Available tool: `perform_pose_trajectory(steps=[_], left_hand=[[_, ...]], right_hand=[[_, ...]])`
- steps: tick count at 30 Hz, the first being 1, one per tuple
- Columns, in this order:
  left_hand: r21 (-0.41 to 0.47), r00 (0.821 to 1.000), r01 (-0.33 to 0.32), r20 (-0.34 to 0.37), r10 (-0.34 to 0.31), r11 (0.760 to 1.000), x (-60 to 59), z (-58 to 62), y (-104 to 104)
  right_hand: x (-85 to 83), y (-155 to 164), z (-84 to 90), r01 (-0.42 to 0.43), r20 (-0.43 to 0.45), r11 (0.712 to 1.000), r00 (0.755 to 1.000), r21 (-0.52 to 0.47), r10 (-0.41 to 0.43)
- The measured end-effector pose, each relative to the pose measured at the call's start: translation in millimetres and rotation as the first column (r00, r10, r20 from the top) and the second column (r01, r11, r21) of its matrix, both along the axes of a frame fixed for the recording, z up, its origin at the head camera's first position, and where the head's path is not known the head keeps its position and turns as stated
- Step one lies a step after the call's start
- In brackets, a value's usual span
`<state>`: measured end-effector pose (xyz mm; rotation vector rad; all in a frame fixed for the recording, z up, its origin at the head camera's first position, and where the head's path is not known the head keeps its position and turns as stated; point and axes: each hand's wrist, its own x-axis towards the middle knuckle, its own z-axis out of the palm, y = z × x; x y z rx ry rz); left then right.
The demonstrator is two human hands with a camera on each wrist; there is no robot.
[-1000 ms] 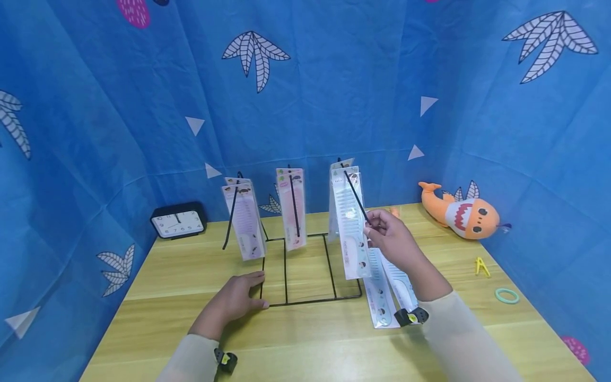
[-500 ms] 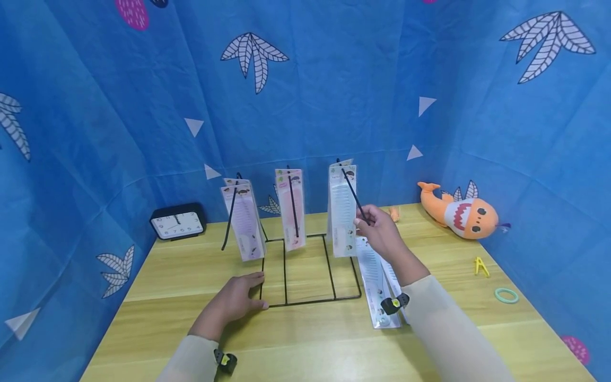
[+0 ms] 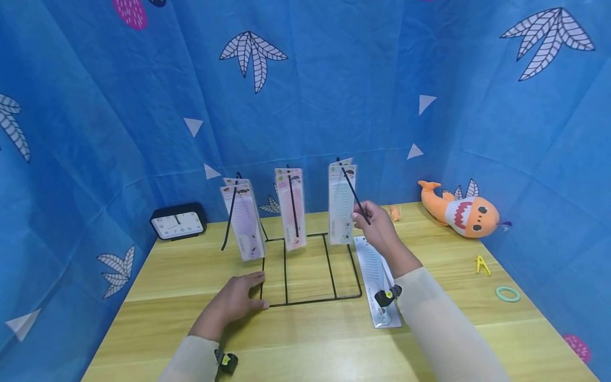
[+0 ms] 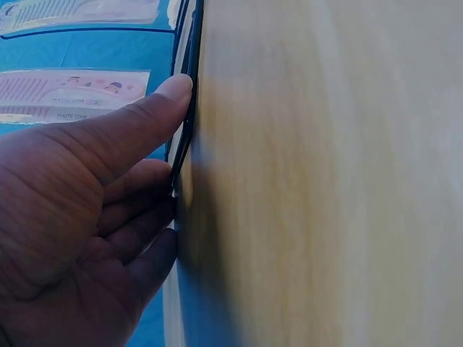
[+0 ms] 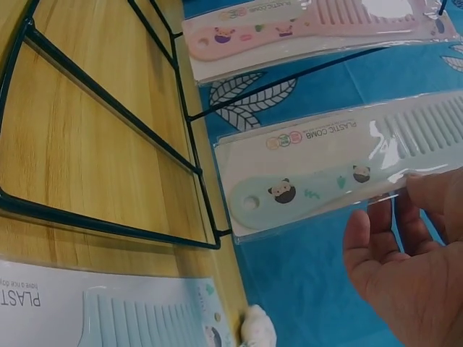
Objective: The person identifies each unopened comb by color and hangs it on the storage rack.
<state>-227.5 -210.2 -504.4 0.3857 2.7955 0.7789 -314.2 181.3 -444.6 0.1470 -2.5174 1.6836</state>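
Observation:
My left hand (image 3: 237, 298) rests at the near left corner of a black wire rack (image 3: 310, 302). Its thumb and fingertips touch the base wire, as the left wrist view shows. On the rack's right front hook hangs a packaged pale green plastic comb (image 3: 342, 207). My right hand (image 3: 377, 225) pinches its right edge between thumb and fingers, beside the hook's tip; the right wrist view shows the thumb on the wrapper. Packaged lilac combs (image 3: 245, 225) hang at left, pink ones (image 3: 291, 212) in the middle. Another packaged comb (image 3: 374, 270) lies on the table, partly under my right wrist.
A black-framed clock (image 3: 178, 223) stands at the back left. Toward the right lie an orange shark plush (image 3: 463, 212), a yellow clip (image 3: 482, 265) and a green ring (image 3: 507, 294). Blue cloth (image 3: 305, 106) encloses the table's back and sides.
The green comb has moved back along the right hook, away from me, with my right hand following it back and left. My left hand has stayed at the rack's corner.

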Motion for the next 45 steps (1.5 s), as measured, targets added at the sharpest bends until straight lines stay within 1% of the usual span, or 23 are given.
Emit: perform_pose_trajectory(steps=[8,15,20,22,25,28,30,33,36,41,45], left_hand=[[-0.004,1.0,0.002,-0.003,-0.002,1.0,-0.5,-0.6,-1],[0.001,1.0,0.004,0.0,-0.004,1.0,-0.3,-0.4,-1],[-0.005,1.0,0.01,-0.013,-0.01,1.0,-1.9,0.1,0],[-0.009,1.0,0.014,-0.018,-0.014,1.0,-2.6,0.4,1],[-0.013,1.0,0.017,-0.024,-0.018,1.0,-3.0,0.4,1],[-0.014,1.0,0.017,-0.023,-0.017,1.0,-2.9,0.6,1],[-0.014,0.999,0.02,-0.027,-0.02,1.0,-2.6,0.7,1],[-0.014,0.999,0.021,-0.026,-0.021,1.0,-2.4,0.9,0],[-0.012,0.999,0.022,-0.026,-0.023,1.0,-2.0,1.2,0],[-0.01,0.999,0.022,-0.028,-0.023,1.0,-1.4,1.0,-1],[-0.013,0.999,0.021,-0.027,-0.022,1.0,-1.1,0.3,0]], right_hand=[[-1.9,1,-2.1,0.015,0.005,1.0,1.0,-0.025,-0.014],[-0.3,3,-0.5,0.008,0.011,1.0,1.0,0.002,-0.008],[1.5,6,-0.3,0.007,0.038,1.0,0.999,0.013,-0.008],[3.4,10,-1.1,0.013,0.053,1.0,0.998,0.019,-0.014],[9.0,19,-3.0,0.031,0.047,0.998,0.998,0.048,-0.033],[17.9,32,-5.1,0.057,0.019,0.994,0.998,0.097,-0.059],[25.1,42,-5.9,0.077,0.023,0.988,0.997,0.134,-0.08],[36.7,53,-5.3,0.103,0.075,0.968,0.99,0.227,-0.123],[46.7,64,-5.5,0.099,0.144,0.936,0.977,0.338,-0.155],[55.1,82,-15.7,0.036,0.254,0.882,0.951,0.47,-0.174],[55.3,92,-28.9,-0.03,0.351,0.854,0.919,0.519,-0.181]])
